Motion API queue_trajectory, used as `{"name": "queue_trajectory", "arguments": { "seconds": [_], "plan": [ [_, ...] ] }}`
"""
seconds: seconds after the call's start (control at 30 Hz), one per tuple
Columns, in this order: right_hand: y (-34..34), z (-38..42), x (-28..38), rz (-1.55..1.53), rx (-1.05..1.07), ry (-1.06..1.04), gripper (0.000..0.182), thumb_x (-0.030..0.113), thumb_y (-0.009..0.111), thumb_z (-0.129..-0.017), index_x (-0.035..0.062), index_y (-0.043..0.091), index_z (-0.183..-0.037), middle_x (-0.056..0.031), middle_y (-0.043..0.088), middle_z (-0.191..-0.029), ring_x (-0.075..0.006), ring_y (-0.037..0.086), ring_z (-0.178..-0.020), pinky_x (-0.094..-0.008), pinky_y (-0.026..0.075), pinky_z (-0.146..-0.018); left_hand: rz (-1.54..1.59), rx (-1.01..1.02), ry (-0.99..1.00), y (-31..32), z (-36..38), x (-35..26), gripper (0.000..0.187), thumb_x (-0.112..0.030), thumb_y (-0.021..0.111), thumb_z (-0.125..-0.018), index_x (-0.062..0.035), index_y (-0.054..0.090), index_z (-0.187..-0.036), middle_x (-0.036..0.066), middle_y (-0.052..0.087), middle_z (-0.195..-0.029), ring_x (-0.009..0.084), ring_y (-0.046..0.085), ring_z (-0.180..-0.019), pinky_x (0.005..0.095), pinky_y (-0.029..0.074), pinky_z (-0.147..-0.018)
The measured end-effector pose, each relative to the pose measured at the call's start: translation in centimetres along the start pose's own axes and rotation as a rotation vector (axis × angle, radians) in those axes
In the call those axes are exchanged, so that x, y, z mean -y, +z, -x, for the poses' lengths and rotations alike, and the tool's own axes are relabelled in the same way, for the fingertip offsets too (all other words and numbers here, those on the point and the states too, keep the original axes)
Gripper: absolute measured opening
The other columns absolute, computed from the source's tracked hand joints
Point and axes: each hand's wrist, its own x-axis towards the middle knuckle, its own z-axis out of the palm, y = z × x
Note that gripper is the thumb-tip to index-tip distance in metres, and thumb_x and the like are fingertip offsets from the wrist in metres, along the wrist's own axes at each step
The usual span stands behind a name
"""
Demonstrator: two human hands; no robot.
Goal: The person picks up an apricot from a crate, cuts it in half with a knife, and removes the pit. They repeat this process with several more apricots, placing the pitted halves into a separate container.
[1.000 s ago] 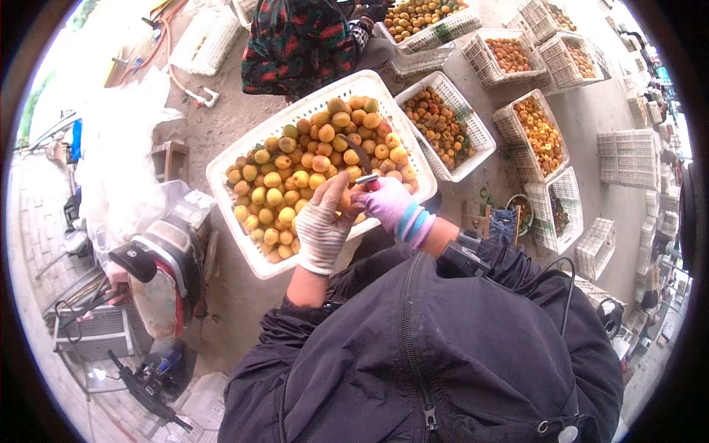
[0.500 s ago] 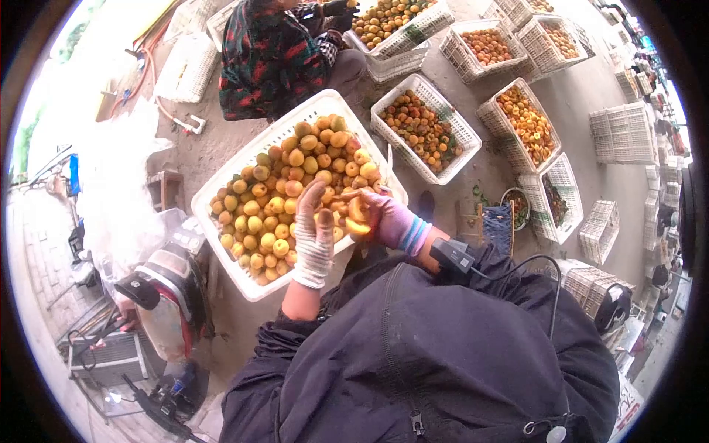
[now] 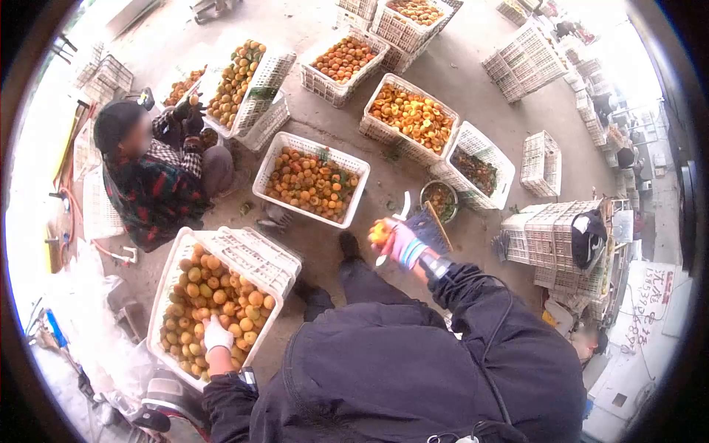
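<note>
only writing i can spot is on the white board (image 3: 650, 353): chinese characters and digits, too blurry to read reliably

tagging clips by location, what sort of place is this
Probably a fruit-sorting yard or shed: crates of orange fruit stand about the floor, and another person is down low beside one.

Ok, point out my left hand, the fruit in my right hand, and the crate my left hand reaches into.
Left hand (image 3: 217, 335), head view: back of the glove.
Fruit (image 3: 380, 234), head view: exposed orange side.
Crate (image 3: 166, 289), head view: rim at picture left.
</note>
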Motion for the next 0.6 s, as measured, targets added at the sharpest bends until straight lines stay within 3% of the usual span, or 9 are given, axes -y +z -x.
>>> {"name": "queue_trajectory", "arguments": {
  "seconds": [0.1, 0.13, 0.17, 0.2, 0.23, 0.3, 0.43, 0.5, 0.6],
  "plan": [
    [-0.4, -3.0, 11.8, 0.017, -0.156, -0.281, 0.032, 0.04, 0.048, -0.096, 0.0093, 0.054, -0.098, -0.0106, 0.062, -0.086, -0.031, 0.062, -0.072, -0.0494, 0.053, -0.061, -0.054, -0.01, -0.038, 1.0, -1.3, 0.5, 0.073, -0.003, 0.065, -0.068, -0.0032, 0.039, -0.137, 0.028, 0.036, -0.142, 0.0399, 0.043, -0.127, 0.0383, 0.04, -0.105],
    [-0.6, -4.3, 16.1, -0.021, -0.008, -0.35, 0.036, 0.042, 0.048, -0.096, 0.0078, 0.054, -0.104, -0.013, 0.064, -0.091, -0.0322, 0.064, -0.075, -0.05, 0.054, -0.064, -0.002, 0.003, -0.052, 0.9, -1.4, 0.4, 0.075, -0.004, 0.067, -0.067, -0.0027, 0.038, -0.137, 0.028, 0.036, -0.142, 0.04, 0.043, -0.127, 0.0381, 0.04, -0.104],
    [4.2, -2.1, 18.8, 0.039, -0.252, -0.499, 0.041, 0.043, 0.047, -0.096, 0.0071, 0.052, -0.114, -0.0153, 0.064, -0.101, -0.0337, 0.065, -0.083, -0.052, 0.055, -0.067, 0.048, 0.018, -0.067, 1.0, -1.6, 0.7, 0.077, -0.005, 0.068, -0.067, -0.0022, 0.038, -0.137, 0.027, 0.035, -0.142, 0.04, 0.043, -0.128, 0.0379, 0.041, -0.104],
    [3.4, -4.0, 21.6, -0.008, -0.211, -0.615, 0.049, 0.043, 0.049, -0.095, 0.0072, 0.043, -0.128, -0.018, 0.055, -0.125, -0.0378, 0.062, -0.101, -0.0537, 0.055, -0.072, 0.053, 0.029, -0.105, 2.2, -2.8, 1.9, 0.078, -0.009, 0.071, -0.066, -0.0014, 0.038, -0.137, 0.027, 0.041, -0.138, 0.0395, 0.046, -0.125, 0.0378, 0.042, -0.102],
    [5.9, -3.5, 23.0, -0.012, -0.485, -0.628, 0.056, 0.041, 0.051, -0.095, 0.0079, 0.033, -0.137, -0.0171, 0.04, -0.14, -0.0414, 0.055, -0.114, -0.0553, 0.054, -0.077, 0.043, 0.028, -0.109, 1.7, -2.4, 1.7, 0.078, -0.009, 0.071, -0.066, -0.0014, 0.038, -0.137, 0.027, 0.041, -0.138, 0.0395, 0.046, -0.125, 0.0378, 0.042, -0.102],
    [6.5, -4.0, 23.8, 0.115, -0.466, -0.618, 0.062, 0.04, 0.053, -0.094, 0.0088, 0.027, -0.141, -0.0181, 0.029, -0.145, -0.0436, 0.049, -0.12, -0.0543, 0.054, -0.079, -0.003, 0.067, -0.187, 0.7, -2.0, 0.8, 0.081, -0.024, 0.071, -0.074, -0.0001, 0.032, -0.141, 0.025, 0.047, -0.134, 0.0373, 0.049, -0.122, 0.0394, 0.04, -0.103],
    [5.1, -5.6, 18.4, 0.241, -0.261, -0.431, 0.043, 0.036, 0.056, -0.094, 0.0109, 0.042, -0.125, -0.015, 0.063, -0.105, -0.0288, 0.066, -0.075, -0.0403, 0.055, -0.051, 0.208, -0.031, -0.192, 3.2, -2.8, 3.6, 0.081, -0.027, 0.072, -0.074, -0.0041, 0.033, -0.142, 0.025, 0.049, -0.133, 0.0369, 0.052, -0.12, 0.0405, 0.042, -0.101],
    [5.1, -5.2, 13.1, 0.379, -0.262, -0.345, 0.036, 0.038, 0.054, -0.095, 0.0069, 0.051, -0.113, -0.0114, 0.066, -0.091, -0.0256, 0.065, -0.07, -0.035, 0.051, -0.051, 0.369, -0.129, -0.165, 4.5, -2.9, 4.7, 0.075, -0.027, 0.072, -0.075, -0.0065, 0.038, -0.138, 0.02, 0.056, -0.125, 0.0342, 0.056, -0.112, 0.0407, 0.047, -0.092],
    [6.1, -4.1, 5.8, 0.426, -0.226, -0.196, 0.026, 0.03, 0.06, -0.093, 0.0115, 0.052, -0.11, -0.0104, 0.064, -0.082, -0.0191, 0.056, -0.051, -0.0301, 0.043, -0.04, 1.387, -0.075, -0.148, 4.1, -1.2, 2.3, 0.059, -0.032, 0.068, -0.081, -0.0083, 0.044, -0.129, 0.009, 0.058, -0.11, 0.0235, 0.058, -0.094, 0.0348, 0.049, -0.075]
  ]
}}
